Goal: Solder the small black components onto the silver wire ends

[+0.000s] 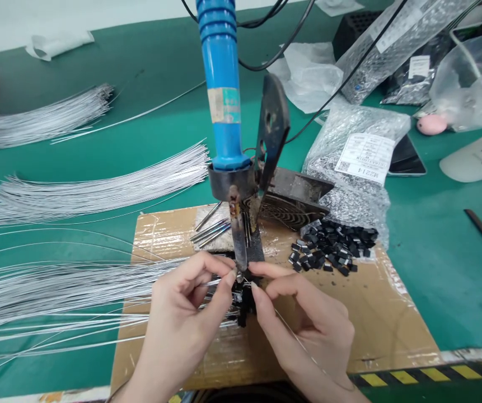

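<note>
A blue-handled soldering iron stands fixed in a dark metal stand, its tip pointing down. My left hand pinches thin silver wires right under the tip. My right hand pinches a small black component and a fine wire against the same spot. Both hands' fingertips meet just below the iron's tip, above a cardboard sheet.
Bundles of silver wire lie across the green table at left. A pile of small black components sits on the cardboard at right. Bubble-wrap bags, plastic bags, a phone and black cables lie behind. Yellow-black tape marks the table's edge.
</note>
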`<state>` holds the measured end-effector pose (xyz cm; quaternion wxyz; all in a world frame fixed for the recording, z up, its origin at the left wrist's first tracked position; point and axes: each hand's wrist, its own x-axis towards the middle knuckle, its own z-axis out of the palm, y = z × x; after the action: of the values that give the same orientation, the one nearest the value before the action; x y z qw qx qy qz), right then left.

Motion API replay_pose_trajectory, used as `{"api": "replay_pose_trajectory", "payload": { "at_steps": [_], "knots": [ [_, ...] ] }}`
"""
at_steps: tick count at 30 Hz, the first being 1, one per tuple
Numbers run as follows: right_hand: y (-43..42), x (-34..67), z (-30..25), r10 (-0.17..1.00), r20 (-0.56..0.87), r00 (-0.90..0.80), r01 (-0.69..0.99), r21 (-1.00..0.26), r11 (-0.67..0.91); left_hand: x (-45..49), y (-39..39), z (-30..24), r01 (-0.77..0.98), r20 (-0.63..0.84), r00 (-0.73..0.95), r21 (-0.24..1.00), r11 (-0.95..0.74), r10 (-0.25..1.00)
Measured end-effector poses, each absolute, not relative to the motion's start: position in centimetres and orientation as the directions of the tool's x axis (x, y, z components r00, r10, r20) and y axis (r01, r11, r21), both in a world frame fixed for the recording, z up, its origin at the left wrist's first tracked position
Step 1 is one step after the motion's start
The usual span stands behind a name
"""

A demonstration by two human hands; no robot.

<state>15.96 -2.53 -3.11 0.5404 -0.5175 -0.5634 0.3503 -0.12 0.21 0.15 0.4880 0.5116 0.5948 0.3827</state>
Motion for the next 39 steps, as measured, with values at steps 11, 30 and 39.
{"api": "replay_pose_trajectory", "payload": {
  "at_steps": [11, 30, 39],
  "knots": [
    [-2.5, 16.2, -3.1, 0.967, 0.238, 0.095, 0.210, -0.954, 0.215, -0.3, 0.1, 0.0, 0.247, -0.193, -0.002, 0.951, 0.187, 0.981],
    [-2.5, 20.4, -4.9, 0.915, 0.144, 0.377, 0.369, -0.929, -0.006, -2.6, -2.1, -1.9, 0.717, 0.232, 0.123, 0.652, -0.247, 0.965],
    [-2.7, 23.0, -7.3, 0.852, 0.029, 0.523, 0.243, -0.963, -0.117, -7.3, 0.3, -2.3, 0.881, 0.445, 0.205, 0.303, -0.363, 0.872]
  ]
}}
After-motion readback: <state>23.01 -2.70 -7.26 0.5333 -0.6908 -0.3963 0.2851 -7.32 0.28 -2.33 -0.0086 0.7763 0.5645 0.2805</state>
